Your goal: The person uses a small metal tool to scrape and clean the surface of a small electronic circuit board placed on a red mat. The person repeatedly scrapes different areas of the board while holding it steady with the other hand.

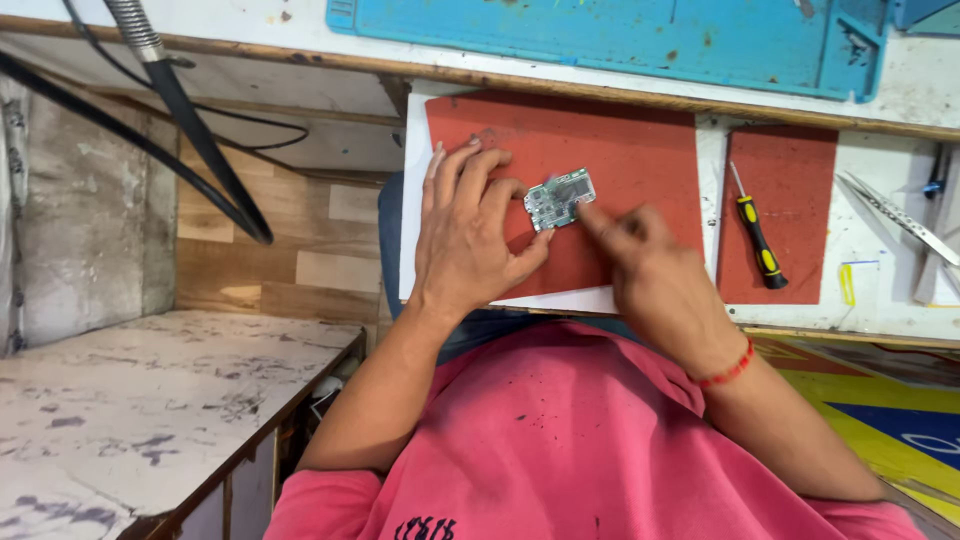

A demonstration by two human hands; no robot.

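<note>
A person in a pink shirt works over a small green circuit board (559,198) lying on a red mat (600,160) at the bench (880,290) edge. The left hand (470,235), fingers spread flat, steadies the board from 9 o'clock, fingertips touching it. The right hand (650,265), wearing a red wrist thread, is loosely curled, its forefinger pressing the board's edge from 4 o'clock. A yellow-handled screwdriver (757,240) lies on a second red mat (785,215) at 3 o'clock, tweezers (900,218) beyond it.
</note>
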